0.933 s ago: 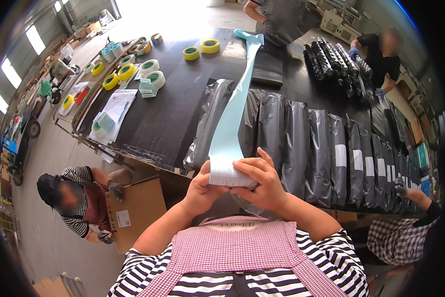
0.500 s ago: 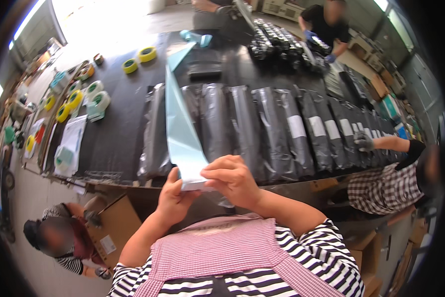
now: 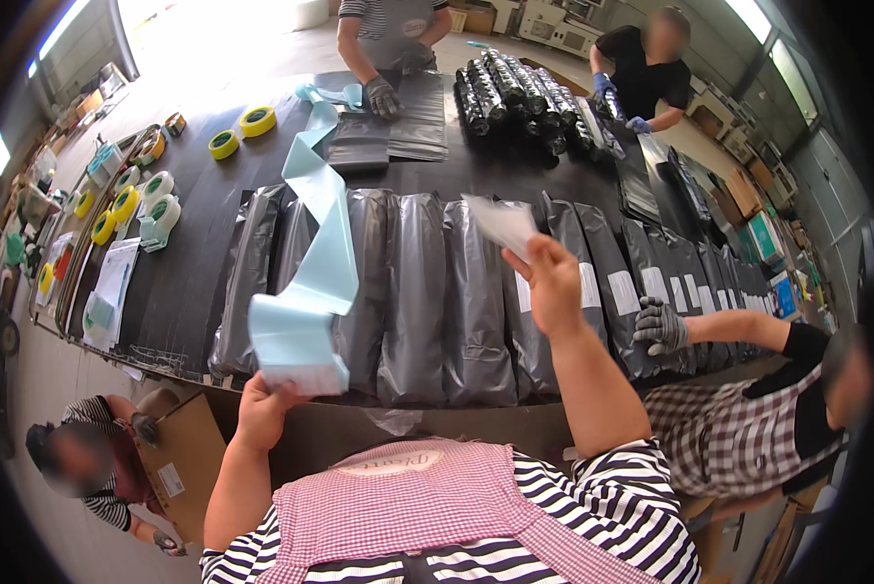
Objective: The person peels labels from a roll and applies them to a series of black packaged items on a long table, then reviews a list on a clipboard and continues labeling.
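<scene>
Low over the table's near edge, my left hand (image 3: pixel 265 414) pinches the end of a long strip of labels (image 3: pixel 322 248) with pale blue backing. The strip rises in loose folds and trails to the far side of the table. My right hand (image 3: pixel 551 287) is raised over the row of parcels, thumb and fingers closed on a white label (image 3: pixel 503 226) blurred by motion. Beneath both hands lie dark grey plastic-wrapped parcels (image 3: pixel 414 311), side by side. Those under the strip show no label; several farther right carry a white label (image 3: pixel 623 291).
Tape rolls (image 3: pixel 257 121) and papers (image 3: pixel 116 277) lie on the left. Shiny black rolls (image 3: pixel 515 92) are piled at the back, beside flat grey bags (image 3: pixel 419 117) under a person's gloved hand (image 3: pixel 383 97). Another gloved hand (image 3: pixel 661 326) rests on parcels at right. A person holds a carton (image 3: pixel 186 467) at lower left.
My hands have parted: the right went right and away with a white label, the left moved left and down with the strip. A person's gloved hand now reaches onto the grey bags opposite.
</scene>
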Available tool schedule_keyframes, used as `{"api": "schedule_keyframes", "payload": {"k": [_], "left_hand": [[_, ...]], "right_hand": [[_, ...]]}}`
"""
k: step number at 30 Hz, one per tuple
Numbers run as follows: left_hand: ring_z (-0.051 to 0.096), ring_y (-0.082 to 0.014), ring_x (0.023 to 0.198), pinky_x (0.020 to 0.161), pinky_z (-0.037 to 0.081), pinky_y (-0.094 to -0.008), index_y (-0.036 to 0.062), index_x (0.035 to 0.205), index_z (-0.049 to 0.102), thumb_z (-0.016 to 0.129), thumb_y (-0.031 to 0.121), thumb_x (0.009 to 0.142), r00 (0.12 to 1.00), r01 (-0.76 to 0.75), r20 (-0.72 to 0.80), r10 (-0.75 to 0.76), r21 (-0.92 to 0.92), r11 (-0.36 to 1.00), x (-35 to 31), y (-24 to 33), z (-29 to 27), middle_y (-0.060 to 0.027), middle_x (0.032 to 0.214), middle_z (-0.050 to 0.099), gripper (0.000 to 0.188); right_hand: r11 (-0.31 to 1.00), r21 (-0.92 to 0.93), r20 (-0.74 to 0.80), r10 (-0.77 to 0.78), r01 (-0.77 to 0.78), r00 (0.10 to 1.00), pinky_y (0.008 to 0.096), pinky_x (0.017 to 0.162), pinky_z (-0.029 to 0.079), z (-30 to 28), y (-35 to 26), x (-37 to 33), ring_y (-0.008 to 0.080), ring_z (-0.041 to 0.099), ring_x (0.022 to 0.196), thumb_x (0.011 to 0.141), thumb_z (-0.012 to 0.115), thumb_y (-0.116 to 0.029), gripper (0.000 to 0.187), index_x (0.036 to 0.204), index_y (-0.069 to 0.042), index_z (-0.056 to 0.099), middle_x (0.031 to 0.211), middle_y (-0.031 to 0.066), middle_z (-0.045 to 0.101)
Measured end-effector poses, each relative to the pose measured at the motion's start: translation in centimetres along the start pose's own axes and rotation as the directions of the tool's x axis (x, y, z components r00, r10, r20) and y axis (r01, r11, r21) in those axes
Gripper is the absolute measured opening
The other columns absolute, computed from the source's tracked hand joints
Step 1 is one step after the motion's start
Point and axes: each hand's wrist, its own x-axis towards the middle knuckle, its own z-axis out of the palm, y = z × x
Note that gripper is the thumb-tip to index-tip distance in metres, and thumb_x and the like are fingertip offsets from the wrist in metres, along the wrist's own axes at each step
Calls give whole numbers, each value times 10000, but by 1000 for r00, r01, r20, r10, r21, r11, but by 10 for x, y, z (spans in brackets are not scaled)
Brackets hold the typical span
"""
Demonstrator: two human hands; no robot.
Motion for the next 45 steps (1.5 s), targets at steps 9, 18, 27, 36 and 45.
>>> {"api": "schedule_keyframes", "payload": {"k": [9, 18, 27, 36, 45], "left_hand": [[668, -277, 1085, 919, 589, -398, -11, 1260, 558, 625, 114, 976, 975, -123, -208, 83, -187, 975, -1, 8, 52, -143, 1187, 662, 318], [664, -264, 1088, 926, 580, -394, -7, 1259, 561, 615, 105, 981, 970, -113, -236, 65, -200, 973, 2, 4, 78, -134, 1190, 660, 305], [658, -240, 1078, 942, 557, -392, -19, 1247, 574, 633, 145, 982, 971, -112, -228, 72, -168, 979, 21, 26, 106, -127, 1181, 662, 317], [664, -180, 982, 903, 537, -351, 2, 1179, 622, 644, 278, 986, 980, 51, -169, -104, -295, 954, 66, 23, 89, -84, 1093, 681, 338], [632, -117, 797, 740, 538, -282, -7, 1127, 638, 640, 97, 956, 982, 53, 176, -71, 106, 993, 60, 52, 47, -41, 927, 674, 200]], "right_hand": [[364, -768, 507, -156, 526, 848, 408, 1061, 463, -70, 85, -18, 331, 521, 1315, 850, 731, -111, 293, 1140, -70, 724, 1315, 143, 630], [185, -946, 321, 630, 265, 707, 489, 1083, 417, -32, 29, -25, 337, 506, 1309, 928, 625, -279, 414, 1283, -69, 596, 1418, 160, 537], [-44, -988, 103, 532, 148, 841, 680, 1159, 160, 0, 97, 6, 362, -77, 1532, 887, 622, -313, 566, 1406, -107, 531, 1669, 80, 86], [138, -239, 913, -304, 961, 271, 424, 995, 498, 118, 19, -49, 268, 634, 1128, 831, 728, -141, 292, 1115, -110, 668, 1168, 95, 657], [682, -491, 619, -165, 542, 768, 416, 883, 568, 149, 56, -47, 364, 666, 1045, 768, 804, -99, 510, 1245, -35, 637, 1245, 177, 639]]}}
